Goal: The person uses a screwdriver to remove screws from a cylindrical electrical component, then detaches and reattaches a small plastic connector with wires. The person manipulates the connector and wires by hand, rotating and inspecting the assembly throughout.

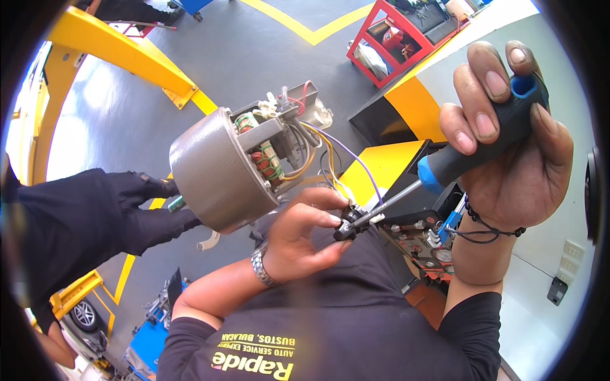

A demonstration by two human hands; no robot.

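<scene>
My left hand, with a metal watch at its wrist, pinches a small black switch-like part between thumb and fingers. Wrapped around a black-and-blue screwdriver is my right hand, which wears a dark cord bracelet. The screwdriver's shaft slants down to the left, and its tip meets the black part; the exact contact point is hard to make out. Purple, yellow and dark wires run from that part to a grey motor housing. Copper windings show at the motor's open side.
A person in dark clothes stands at the left. Yellow lift beams cross the upper left. At the upper right is a red cart. A yellow-and-black cabinet and a gauge panel stand beyond my hands; a blue cart is lower left.
</scene>
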